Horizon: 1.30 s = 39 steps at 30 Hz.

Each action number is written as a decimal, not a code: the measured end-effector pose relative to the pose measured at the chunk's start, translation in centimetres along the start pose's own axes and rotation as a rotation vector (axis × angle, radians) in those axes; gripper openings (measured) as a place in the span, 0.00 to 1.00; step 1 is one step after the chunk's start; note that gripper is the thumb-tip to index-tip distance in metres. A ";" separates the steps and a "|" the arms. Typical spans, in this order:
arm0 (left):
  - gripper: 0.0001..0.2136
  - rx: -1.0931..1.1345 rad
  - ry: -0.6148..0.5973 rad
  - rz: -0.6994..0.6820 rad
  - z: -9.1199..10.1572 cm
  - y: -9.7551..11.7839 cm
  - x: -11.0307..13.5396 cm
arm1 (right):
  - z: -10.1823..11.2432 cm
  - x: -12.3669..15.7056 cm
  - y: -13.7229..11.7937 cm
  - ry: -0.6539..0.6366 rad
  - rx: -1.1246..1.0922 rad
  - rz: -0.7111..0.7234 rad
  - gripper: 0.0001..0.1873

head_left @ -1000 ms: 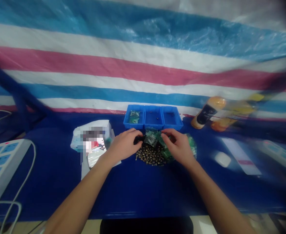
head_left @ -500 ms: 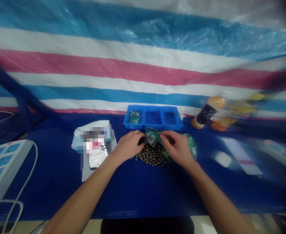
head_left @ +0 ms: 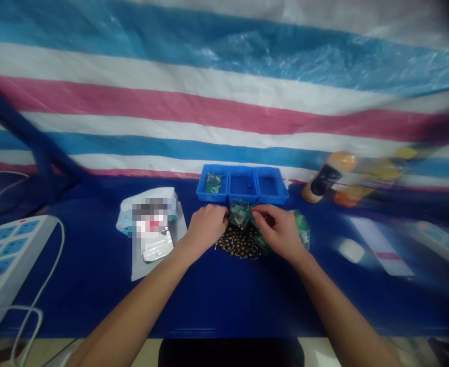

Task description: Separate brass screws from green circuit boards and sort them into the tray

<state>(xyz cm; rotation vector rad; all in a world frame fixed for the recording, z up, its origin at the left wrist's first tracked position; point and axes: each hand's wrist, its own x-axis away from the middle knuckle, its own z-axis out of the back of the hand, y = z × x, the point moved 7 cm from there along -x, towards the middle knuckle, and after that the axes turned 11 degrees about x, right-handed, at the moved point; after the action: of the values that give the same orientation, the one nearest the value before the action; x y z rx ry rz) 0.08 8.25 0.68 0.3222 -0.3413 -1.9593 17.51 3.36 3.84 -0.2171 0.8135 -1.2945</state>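
A small clear plastic bag (head_left: 240, 214) with greenish contents hangs between my two hands, above a pile of small brass-coloured screw-like parts (head_left: 240, 243). My left hand (head_left: 208, 227) is closed at the bag's left edge, its fingertips partly hidden. The thumb and forefinger of my right hand (head_left: 280, 230) pinch the right edge. More green bags (head_left: 301, 224) lie beside and partly under my right hand. Just beyond, a blue three-compartment tray (head_left: 243, 199) has similar green bags (head_left: 214, 182) in its left compartment and a few tiny parts in the middle one.
On the left are a white packet (head_left: 127, 209), a silver device (head_left: 158, 247) and a white power strip (head_left: 12, 255) with a cable. To the right stand bottles (head_left: 326, 178), with a white rounded object (head_left: 351, 250) and a pale flat box (head_left: 381, 247) nearer me.
My left fingers have drawn closer together at the bag's left edge. The right hand keeps nearly the same pinch. The whole view has shifted slightly.
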 end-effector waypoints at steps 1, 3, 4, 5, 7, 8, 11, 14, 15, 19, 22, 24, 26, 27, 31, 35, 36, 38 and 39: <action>0.09 0.002 0.002 -0.003 0.0 0.0 0.0 | 0.0 0.0 0.0 0.000 0.002 0.000 0.13; 0.09 0.017 0.006 -0.016 -0.1 0.1 0.0 | -0.1 0.0 0.0 -0.003 0.006 0.006 0.13; 0.09 0.025 0.008 -0.026 -0.1 0.1 0.1 | -0.1 0.0 0.0 -0.004 0.006 0.010 0.12; 0.09 0.030 0.011 -0.038 -0.2 0.1 0.1 | -0.1 0.0 0.0 -0.004 0.004 0.014 0.12; 0.10 0.031 0.019 -0.059 -0.2 0.2 0.2 | -0.2 0.0 0.0 -0.007 -0.002 0.018 0.12; 0.10 0.029 0.023 -0.067 -0.2 0.2 0.3 | -0.2 0.0 0.0 -0.009 -0.002 0.019 0.13; 0.11 0.028 0.042 -0.071 -0.2 0.3 0.4 | -0.1 0.0 -0.1 -0.012 0.003 0.016 0.13; 0.10 0.060 0.068 -0.067 -0.1 0.2 0.3 | 0.0 0.0 -0.2 -0.009 0.017 0.017 0.12; 0.10 0.079 0.080 -0.067 0.0 0.0 0.3 | 0.0 0.0 -0.2 -0.007 0.022 0.020 0.12; 0.10 0.194 0.139 -0.071 0.6 -0.7 0.2 | 0.1 0.0 -0.2 -0.005 0.018 0.027 0.12; 0.09 0.300 0.170 -0.053 1.1 -1.4 0.3 | 0.0 0.0 -0.2 -0.013 0.015 0.024 0.13; 0.09 0.370 0.197 -0.036 1.4 -1.7 0.4 | -0.1 0.0 -0.2 -0.022 0.025 0.035 0.13; 0.08 0.460 0.226 -0.004 1.8 -2.1 0.5 | -0.2 -0.1 -0.4 -0.030 0.036 0.050 0.13; 0.07 0.515 0.233 0.018 2.0 -2.4 0.5 | -0.2 -0.1 -0.5 -0.033 0.039 0.054 0.13; 0.08 0.862 0.189 0.154 1.5 -3.5 0.2 | -0.3 -0.1 -0.9 -0.057 0.030 0.065 0.12; 0.11 1.360 0.079 0.286 -0.2 -3.6 0.3 | -0.9 0.1 -1.6 -0.098 -0.015 0.078 0.12; 0.11 1.446 0.056 0.305 -0.6 -3.4 0.4 | -1.1 0.2 -1.7 -0.111 -0.038 0.069 0.12; 0.10 1.556 0.019 0.332 -1.2 -2.8 0.6 | -1.5 0.4 -1.7 -0.137 -0.089 0.041 0.14; 0.10 1.590 0.005 0.342 -1.5 -2.5 0.7 | -1.7 0.4 -1.8 -0.150 -0.109 0.026 0.15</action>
<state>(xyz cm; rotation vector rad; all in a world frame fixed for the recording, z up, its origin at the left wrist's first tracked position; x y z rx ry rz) -1.79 8.45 -1.68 1.1452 -1.7783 -0.9667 15.11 2.94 3.48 -0.3843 0.7567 -1.1952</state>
